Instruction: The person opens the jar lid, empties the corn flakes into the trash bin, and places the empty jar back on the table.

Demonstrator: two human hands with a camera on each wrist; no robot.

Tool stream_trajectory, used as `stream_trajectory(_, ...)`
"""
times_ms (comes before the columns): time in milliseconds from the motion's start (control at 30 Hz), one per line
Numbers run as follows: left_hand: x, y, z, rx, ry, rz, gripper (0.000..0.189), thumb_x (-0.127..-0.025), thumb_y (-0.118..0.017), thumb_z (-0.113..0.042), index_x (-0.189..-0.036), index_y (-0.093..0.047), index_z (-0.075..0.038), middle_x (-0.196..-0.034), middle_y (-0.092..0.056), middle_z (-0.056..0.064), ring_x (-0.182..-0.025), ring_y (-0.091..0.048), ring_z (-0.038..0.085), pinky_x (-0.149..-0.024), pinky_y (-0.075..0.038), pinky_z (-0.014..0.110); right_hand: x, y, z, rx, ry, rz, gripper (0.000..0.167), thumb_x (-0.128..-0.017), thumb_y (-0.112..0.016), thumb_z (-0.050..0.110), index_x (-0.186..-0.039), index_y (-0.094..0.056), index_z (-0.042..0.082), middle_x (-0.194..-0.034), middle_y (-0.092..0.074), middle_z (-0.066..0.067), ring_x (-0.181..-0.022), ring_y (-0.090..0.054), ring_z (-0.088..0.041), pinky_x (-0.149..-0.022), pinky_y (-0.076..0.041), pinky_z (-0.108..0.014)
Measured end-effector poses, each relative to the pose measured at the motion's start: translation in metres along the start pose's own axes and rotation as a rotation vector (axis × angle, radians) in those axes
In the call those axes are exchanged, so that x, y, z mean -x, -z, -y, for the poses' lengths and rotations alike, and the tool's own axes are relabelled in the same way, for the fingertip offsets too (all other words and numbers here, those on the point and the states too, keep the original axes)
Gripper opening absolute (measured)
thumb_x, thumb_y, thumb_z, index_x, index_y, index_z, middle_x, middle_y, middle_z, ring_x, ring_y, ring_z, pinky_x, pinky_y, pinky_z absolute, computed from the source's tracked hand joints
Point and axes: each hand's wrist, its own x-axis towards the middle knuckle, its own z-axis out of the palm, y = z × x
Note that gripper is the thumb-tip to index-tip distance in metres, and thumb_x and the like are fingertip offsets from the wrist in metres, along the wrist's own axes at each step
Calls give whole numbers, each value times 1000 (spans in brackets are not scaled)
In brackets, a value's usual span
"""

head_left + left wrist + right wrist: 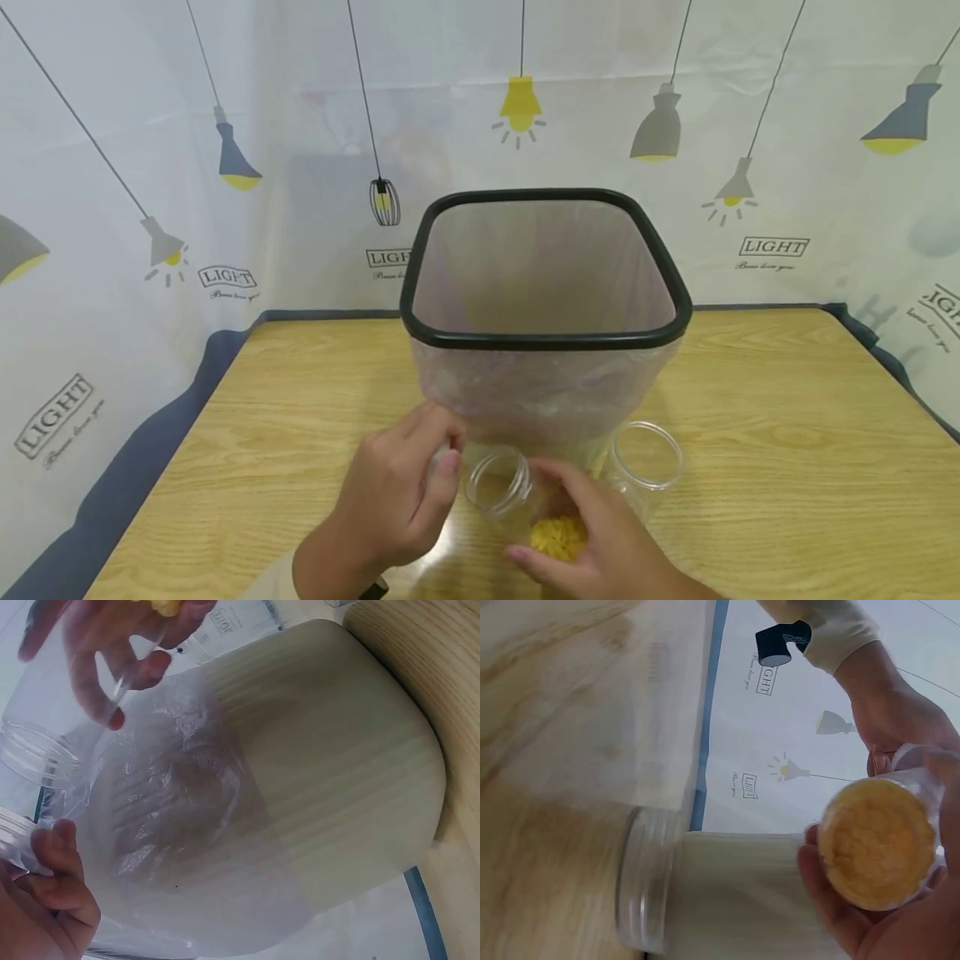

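Tabletop (787,400), left hand (397,492) around lid (15,837), right hand (611,546) around jar (877,844), bin mouth (547,275) in head view only

A pale bin (345,765) with a black rim (547,341) stands on the wood-grain tabletop (795,433), a translucent liner (180,787) hanging down its outside. An uncovered clear jar (647,482) stands upright nearby. Behind, a white cloth backdrop (585,42) carries printed hanging lamps (520,100), "LIGHT" lettering (775,247) and a blue lower border (322,315).
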Motion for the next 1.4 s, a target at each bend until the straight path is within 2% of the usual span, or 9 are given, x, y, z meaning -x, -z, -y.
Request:
stream_trajectory(133,1,-2,2,16,-7,19,16,-92,-40,-16,-84,-54,-13,-69,-45,-7,-55,-34,-2,-48,-28,6,-1,5,-2,-96,118,-79,66,-81,-82,33,-134,-52,5,-117,-69,-5,-99,-67,-8,-82,-56,-26)
stream_trajectory(200,2,-3,2,16,-7,51,13,-88,-41,-15,-84,-54,-14,-69,-46,-8,-55,-36,-2,-49,-28,6,-3,7,-4,-135,186,-119,66,-81,-83,29,-133,-52,3,-114,-70,-7,-96,-68,-9,-80,-56,-24)
stream_trajectory(300,4,-6,1,5,3,126,12,-85,-43,-15,-85,-54,-15,-71,-47,-9,-55,-37,-2,-49,-29,7,-5,9,-5,-171,218,-148,65,-81,-83,25,-133,-52,3,-112,-69,-5,-94,-67,-8,-78,-55,-22)
stream_trajectory(433,6,-9,1,-41,16,225,10,-85,-45,-16,-86,-55,-18,-76,-49,-10,-56,-37,-2,-49,-28,8,-7,11,-5,-178,222,-167,64,-81,-83,24,-132,-52,2,-111,-68,-5,-91,-68,-8,-76,-55,-21)
stream_trajectory(633,10,-13,3,-106,34,362,7,-86,-50,-21,-87,-57,-22,-81,-52,-11,-56,-37,-2,-48,-28,11,-8,13,-5,-199,258,-204,63,-83,-81,25,-131,-52,-3,-117,-67,-8,-96,-69,-8,-83,-54,-19)
stream_trajectory(867,14,-17,0,-75,91,665,32,-91,-58,-34,-120,-61,-22,-110,-60,-9,-73,-53,-1,-59,-47,17,-8,16,-4,-206,253,-199,64,-83,-81,23,-133,-50,-4,-117,-67,-12,-100,-68,-7,-86,-53,-17)
stream_trajectory(1000,17,-19,0,-35,155,791,32,-93,-58,-36,-121,-59,-22,-113,-58,-10,-81,-57,1,-67,-51,20,-9,17,-4,-199,239,-197,65,-82,-82,22,-133,-50,-3,-115,-68,-13,-99,-69,-8,-85,-54,-18)
stream_trajectory(1200,22,-24,4,-7,206,889,38,-90,-68,-34,-124,-53,-23,-110,-59,-11,-89,-56,0,-76,-51,20,-9,17,-5,-201,242,-203,65,-82,-82,21,-133,-51,-4,-112,-69,-14,-98,-69,-8,-84,-54,-18)
stream_trajectory(1400,22,-26,6,-1,188,933,32,-81,-81,-32,-99,-57,-21,-97,-53,-11,-73,-45,-2,-66,-44,12,-9,18,-6,-186,219,-199,66,-80,-83,21,-134,-51,-1,-115,-69,-11,-97,-69,-7,-84,-53,-18)
